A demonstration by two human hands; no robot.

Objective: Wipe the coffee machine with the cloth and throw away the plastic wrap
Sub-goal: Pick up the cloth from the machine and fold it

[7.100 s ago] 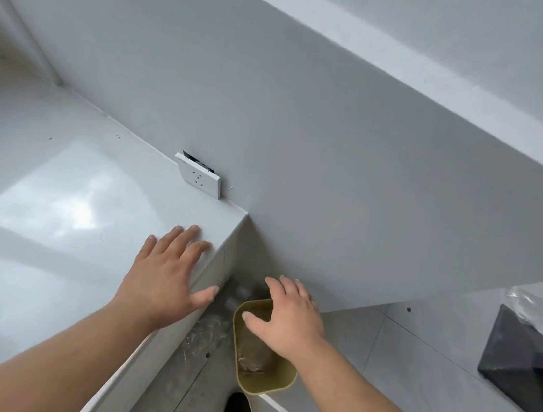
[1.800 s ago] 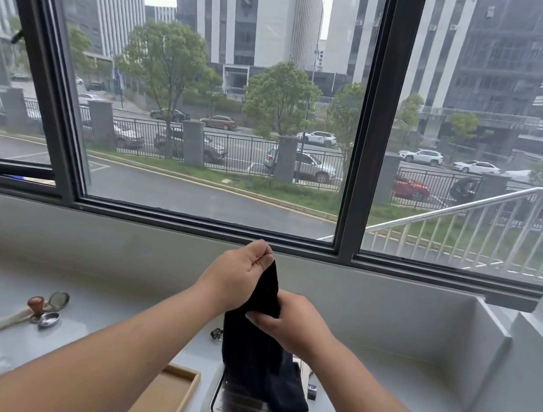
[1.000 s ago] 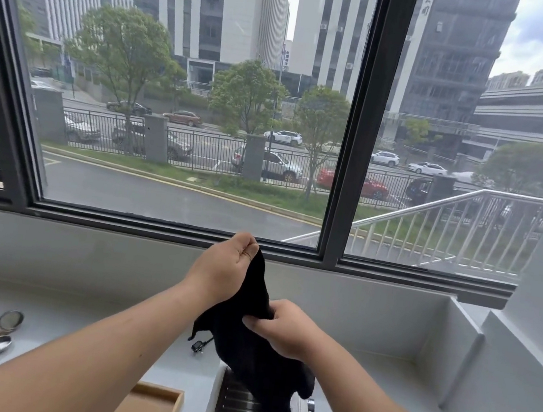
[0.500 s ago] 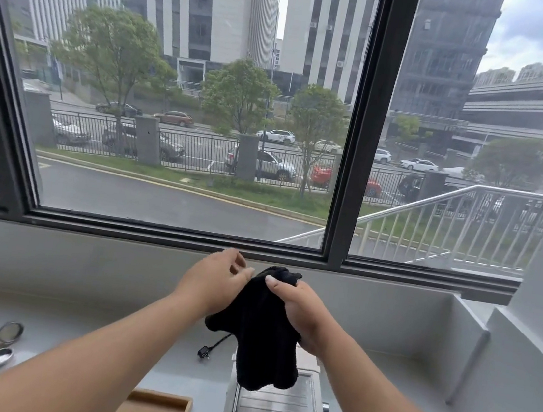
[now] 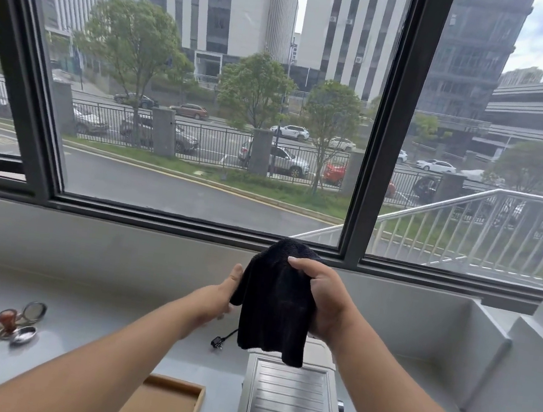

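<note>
A black cloth hangs in the air above the coffee machine, a cream body with a ribbed steel top at the bottom centre. My right hand grips the cloth at its upper right, fingers curled over the top. My left hand is at the cloth's left edge, its fingers hidden behind the fabric, so I cannot tell whether it grips. No plastic wrap is in view.
A wooden tray lies left of the machine on the grey counter. The machine's black plug rests behind it. A wooden-knobbed tamper and metal spoons sit at the left. A window ledge and raised wall bound the back and right.
The cloth has been lifted and spread wider. My right hand has shifted to its upper right and my left hand has dropped to its left edge. The view has tilted down slightly.
</note>
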